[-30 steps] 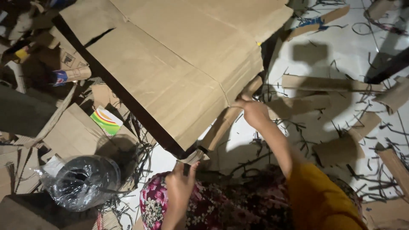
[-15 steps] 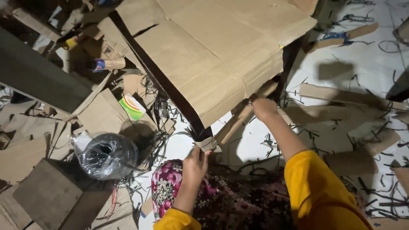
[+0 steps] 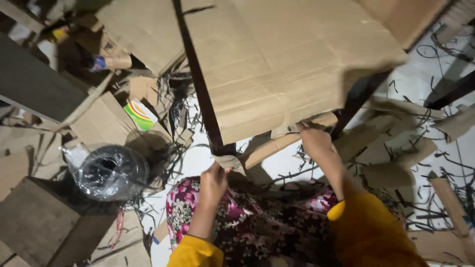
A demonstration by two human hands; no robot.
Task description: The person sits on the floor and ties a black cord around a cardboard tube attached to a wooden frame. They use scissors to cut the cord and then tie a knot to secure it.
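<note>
A big flattened cardboard sheet (image 3: 277, 64) lies over a dark table frame (image 3: 200, 94) in front of me. Under its near edge runs a long cardboard strip (image 3: 269, 146). My left hand (image 3: 213, 182) pinches the strip's near end by the frame's corner. My right hand (image 3: 314, 140) grips the strip farther right, at the sheet's edge. My lap shows floral fabric (image 3: 257, 222) and yellow sleeves.
A roll wrapped in clear plastic (image 3: 111, 170) sits to the left beside a brown box (image 3: 39, 222). Cardboard scraps (image 3: 396, 138) and thin dark cuttings litter the white floor on the right. A green and yellow printed piece (image 3: 140, 113) lies among cardboard on the left.
The view has shifted closer and left, so the sheet fills more of the frame. Both hands stay on the strip, the left raised nearer the frame's corner.
</note>
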